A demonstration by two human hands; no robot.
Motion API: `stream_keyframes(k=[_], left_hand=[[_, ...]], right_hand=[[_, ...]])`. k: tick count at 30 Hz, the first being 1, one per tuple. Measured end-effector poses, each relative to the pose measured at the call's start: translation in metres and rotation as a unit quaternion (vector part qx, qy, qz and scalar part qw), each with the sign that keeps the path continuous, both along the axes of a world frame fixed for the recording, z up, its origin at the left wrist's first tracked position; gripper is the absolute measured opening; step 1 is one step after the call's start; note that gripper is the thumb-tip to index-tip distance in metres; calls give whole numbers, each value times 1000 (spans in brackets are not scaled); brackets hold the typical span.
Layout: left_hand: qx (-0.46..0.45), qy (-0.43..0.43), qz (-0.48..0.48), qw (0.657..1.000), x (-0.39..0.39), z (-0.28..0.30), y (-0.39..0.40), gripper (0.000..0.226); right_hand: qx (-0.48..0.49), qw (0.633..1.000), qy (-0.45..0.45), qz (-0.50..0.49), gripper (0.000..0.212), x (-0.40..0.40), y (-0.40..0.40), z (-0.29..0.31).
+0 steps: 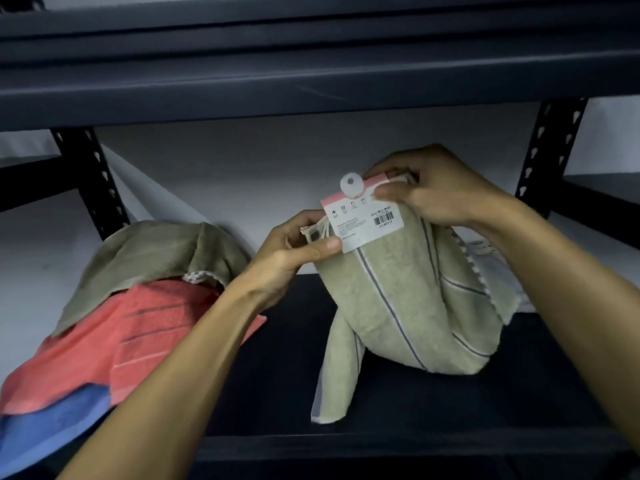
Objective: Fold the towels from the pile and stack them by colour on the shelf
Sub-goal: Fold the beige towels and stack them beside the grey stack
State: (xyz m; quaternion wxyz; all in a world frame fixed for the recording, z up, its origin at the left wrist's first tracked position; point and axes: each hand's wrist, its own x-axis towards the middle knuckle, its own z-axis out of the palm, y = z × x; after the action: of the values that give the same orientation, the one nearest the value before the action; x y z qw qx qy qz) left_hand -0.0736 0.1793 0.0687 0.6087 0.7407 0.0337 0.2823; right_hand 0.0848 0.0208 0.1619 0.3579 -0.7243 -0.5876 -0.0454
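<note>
Between the hands hangs the beige towel (pixel 408 306), its lower end resting on the shelf (pixel 277 375): left hand (pixel 294 251) and right hand (pixel 440 188) each pinch an upper corner. Step in hand looks like squaring up for the first fold; next, likely bring the corners together, with the tag (pixel 363 216) tucked in. Pile (pixel 138 306) lies left of the left hand.

A dark shelf board (pixel 284 368) lies bare between a heap of towels (pixel 138 306) at left and a beige striped towel (pixel 408 306) held up by 2 hands at right. An upper shelf (pixel 311 81) caps the opening overhead (low and dark). Perforated uprights (pixel 93 181) bound both sides.
</note>
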Motion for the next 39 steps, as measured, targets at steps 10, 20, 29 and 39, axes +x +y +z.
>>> stream_keyframes(k=[10, 20, 29, 39], left_hand=[[41, 24, 129, 990, 17, 5, -31, 25], [-88, -35, 141, 985, 40, 26, -41, 22], [-106, -8, 80, 991, 49, 49, -32, 34], [-29, 70, 119, 990, 51, 10, -18, 28]], right_hand=[[132, 975, 171, -56, 10, 28, -7, -18], [289, 925, 239, -56, 28, 10, -6, -15], [255, 901, 348, -39, 14, 4, -12, -44], [199, 962, 182, -50, 13, -2, -9, -59]])
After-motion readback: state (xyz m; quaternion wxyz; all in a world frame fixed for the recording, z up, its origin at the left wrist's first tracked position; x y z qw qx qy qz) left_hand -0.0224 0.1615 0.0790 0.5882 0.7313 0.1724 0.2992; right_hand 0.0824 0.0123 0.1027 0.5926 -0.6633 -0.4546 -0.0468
